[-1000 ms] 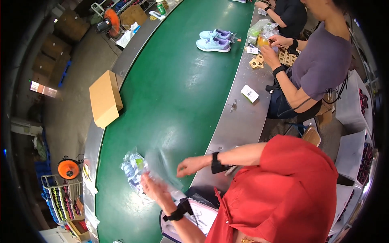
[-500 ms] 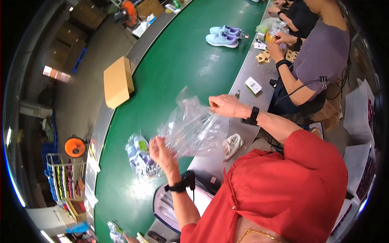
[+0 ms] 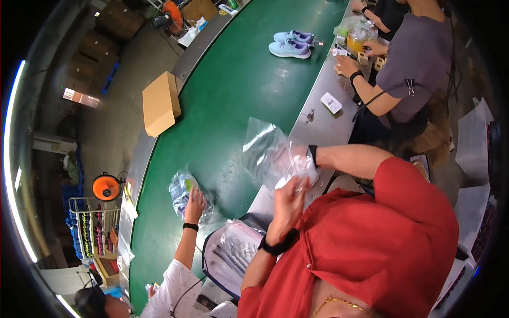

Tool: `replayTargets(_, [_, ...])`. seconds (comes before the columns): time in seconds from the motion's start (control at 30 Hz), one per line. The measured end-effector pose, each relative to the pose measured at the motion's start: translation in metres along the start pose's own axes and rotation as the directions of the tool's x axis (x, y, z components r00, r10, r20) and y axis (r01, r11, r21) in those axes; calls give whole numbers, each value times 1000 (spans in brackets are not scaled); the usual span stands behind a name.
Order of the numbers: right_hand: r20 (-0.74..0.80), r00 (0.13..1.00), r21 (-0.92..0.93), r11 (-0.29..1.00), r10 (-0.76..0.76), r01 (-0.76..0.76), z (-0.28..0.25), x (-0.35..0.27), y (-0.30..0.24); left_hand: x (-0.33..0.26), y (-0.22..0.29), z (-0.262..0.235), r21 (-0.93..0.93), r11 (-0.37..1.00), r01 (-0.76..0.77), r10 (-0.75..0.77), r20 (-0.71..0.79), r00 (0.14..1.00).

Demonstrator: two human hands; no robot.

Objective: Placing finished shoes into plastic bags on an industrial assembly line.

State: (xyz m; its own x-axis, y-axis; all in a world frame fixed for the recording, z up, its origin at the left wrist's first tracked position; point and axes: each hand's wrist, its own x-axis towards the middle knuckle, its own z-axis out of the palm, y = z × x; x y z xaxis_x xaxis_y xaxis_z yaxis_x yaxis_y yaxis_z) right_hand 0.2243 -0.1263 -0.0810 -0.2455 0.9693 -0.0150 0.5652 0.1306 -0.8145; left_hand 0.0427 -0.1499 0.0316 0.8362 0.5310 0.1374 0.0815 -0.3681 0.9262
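Note:
A clear plastic bag (image 3: 260,140) is spread between my hands above the metal ledge beside the belt. My left hand (image 3: 289,206) is closed on the bag's gathered near edge. My right hand (image 3: 286,158) shows blurred through the plastic and seems to be inside the bag; its fingers are not clear. A co-worker's hand (image 3: 195,205) rests on a plastic-wrapped bundle (image 3: 180,193) with a green tag, on the green belt to my left.
The green conveyor belt (image 3: 228,106) carries a pair of lavender-blue sneakers (image 3: 290,49) farther off. A cardboard box (image 3: 160,103) sits at its left edge. A white tag (image 3: 331,103) lies on the ledge. An open case (image 3: 228,254) holds clear bags. Another person (image 3: 408,58) works at right.
My left hand has moved right, close to my right hand, bringing the bag nearer me. A co-worker has reached in from the lower left onto the wrapped bundle.

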Motion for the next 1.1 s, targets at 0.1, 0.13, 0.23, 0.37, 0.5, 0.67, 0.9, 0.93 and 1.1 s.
replayTargets(0.1, [84, 983, -238, 961, 163, -139, -1, -2, -16, -3, 8, -26, -154, 974, 168, -194, -175, 965])
replayTargets(0.13, [101, 971, -321, 931, 217, -175, -3, -1, -19, -3, 11, -28, -119, 980, 157, -178, -187, 966])
replayTargets(0.23, [101, 920, -545, 795, 379, -268, -5, 9, -26, -8, 2, -33, 416, 889, 189, -222, 31, 975])
replayTargets(0.37, [-550, 793, -686, 683, -262, -250, 12, 21, -26, -20, -33, -39, 257, 949, 185, -166, -93, 982])
replayTargets(0.5, [-10, 972, -304, 925, 235, -227, 53, -13, -5, 17, -37, -89, -112, 958, 263, -283, -503, 817])
replayTargets(0.67, [-388, 900, -779, 592, -199, -205, 5, -3, -57, 37, -37, -87, 49, 997, 64, -18, -645, 764])
replayTargets(0.9, [-418, 870, -705, 698, -262, -128, 8, -3, -31, 49, -35, -89, 193, 959, 207, -58, -584, 810])
replayTargets(0.93, [-417, 870, -703, 700, -262, -127, 7, -3, -34, 53, -35, -90, 194, 958, 211, -60, -584, 810])
replayTargets(1.1, [141, 986, -342, 939, 90, -37, -9, -14, -82, 57, -57, -102, 126, 970, 208, -88, -617, 782])
